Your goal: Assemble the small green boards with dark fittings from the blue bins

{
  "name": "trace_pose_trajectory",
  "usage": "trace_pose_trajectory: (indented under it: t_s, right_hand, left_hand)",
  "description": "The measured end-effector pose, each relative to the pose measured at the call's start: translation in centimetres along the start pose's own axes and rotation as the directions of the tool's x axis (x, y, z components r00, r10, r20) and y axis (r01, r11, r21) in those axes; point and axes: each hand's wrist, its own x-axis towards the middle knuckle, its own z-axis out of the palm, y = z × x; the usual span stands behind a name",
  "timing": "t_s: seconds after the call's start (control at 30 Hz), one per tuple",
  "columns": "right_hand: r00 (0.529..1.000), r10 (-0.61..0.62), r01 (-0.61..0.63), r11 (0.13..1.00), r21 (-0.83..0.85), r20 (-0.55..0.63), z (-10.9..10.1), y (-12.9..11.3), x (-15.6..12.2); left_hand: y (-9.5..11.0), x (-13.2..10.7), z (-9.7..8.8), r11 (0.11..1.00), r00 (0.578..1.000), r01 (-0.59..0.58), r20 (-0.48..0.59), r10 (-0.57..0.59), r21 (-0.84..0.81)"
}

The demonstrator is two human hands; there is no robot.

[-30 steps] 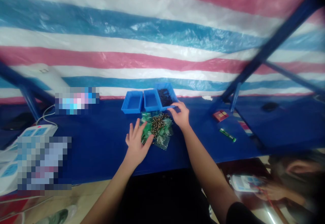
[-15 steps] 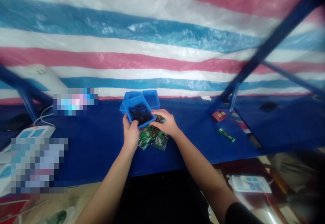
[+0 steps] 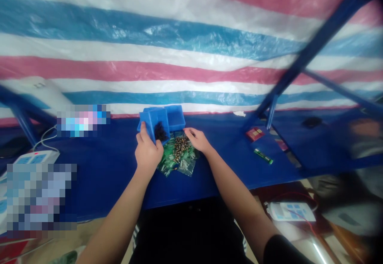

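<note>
Item, one blue bin (image 3: 146, 121), now borne by the left hand (image 3: 148, 152) alone, where half a second ago both hands held it; we note it tipped over, its mouth turned to the right, above the left part of the pile; item, dark pieces (image 3: 160, 132), slid together toward the bin's lower right side; the change, we judge, leaves the right hand (image 3: 197, 139) free about the small brass-toned parts (image 3: 181, 148), which lie heaped on clear and green packets (image 3: 187, 167); left-hand pose: wrist raised from a forearm reaching forward, one finger laid straight up the outer wall, thumb at the near edge, clasping the bin between them; right-hand pose: forearm slanting inward, fingers drawn close together and thumb near them, at the pile's far right edge; whether they pinch a part we cannot tell; item, a second blue bin (image 3: 175, 117), upright on the blue table (image 3: 230, 160) just beyond the pile.
</note>
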Motion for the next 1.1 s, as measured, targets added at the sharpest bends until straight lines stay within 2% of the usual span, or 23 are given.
trace_pose_trajectory:
  t_s: [0.13,0.23,0.37,0.47,0.57,0.67,0.77,0.83,0.87,0.93,1.0,1.1]
  right_hand:
    - [1.0,0.003,-0.002,0.999,-0.036,0.022,-0.2,-0.3,0.0]
    - [1.0,-0.01,0.011,0.999,-0.054,0.026,-0.2,-0.4,0.0]
    - [0.999,-0.029,0.032,0.997,-0.065,0.04,-0.2,-0.6,-0.1]
    - [0.999,-0.022,0.025,0.997,-0.07,0.042,-0.2,-0.6,-0.1]
    - [0.999,-0.026,0.03,0.997,-0.071,0.047,-0.1,-0.5,-0.2]
    - [0.999,-0.021,0.023,0.999,-0.048,0.038,-0.1,-0.4,-0.1]
    - [0.998,-0.026,0.028,0.999,0.024,-0.061,-0.1,-0.5,0.0]
    - [0.987,-0.025,0.048,0.989,0.141,-0.16,-0.4,-0.9,0.1]
    - [0.983,-0.015,0.056,0.974,0.22,-0.181,-0.5,-1.1,0.1]
    - [0.99,0.003,0.051,0.925,0.376,-0.143,-0.9,-1.5,0.3]
    - [0.993,0.002,0.052,0.892,0.449,-0.119,-1.2,-1.5,0.5]
    - [0.954,0.092,0.053,0.887,0.46,-0.286,-1.6,-0.7,1.0]
  left_hand:
    - [-0.8,-0.1,1.0,0.983,0.982,-0.159,-0.086,0.167,0.093]
    - [-1.6,0.0,1.9,0.944,0.941,-0.293,-0.13,0.313,0.152]
    - [-2.7,0.3,2.8,0.877,0.88,-0.436,-0.109,0.463,0.202]
    - [-3.4,0.9,3.0,0.847,0.852,-0.494,-0.083,0.516,0.196]
    - [-3.7,1.4,2.6,0.847,0.847,-0.512,-0.081,0.525,0.14]
    - [-2.8,1.3,1.5,0.896,0.888,-0.443,-0.125,0.442,0.018]
    - [-0.9,0.3,0.2,0.948,0.964,-0.235,-0.178,0.198,-0.216]
    - [0.5,-0.4,-0.2,0.911,0.987,-0.124,-0.142,0.073,-0.394]
    - [1.1,-0.6,-0.2,0.883,0.995,-0.075,-0.088,0.038,-0.464]
    - [2.5,-0.8,0.0,0.823,0.999,0.006,0.048,0.026,-0.568]
    - [3.8,-0.6,0.3,0.767,0.989,0.045,0.136,0.055,-0.64]
    - [5.2,0.0,0.3,0.705,0.955,0.013,0.219,0.202,-0.709]
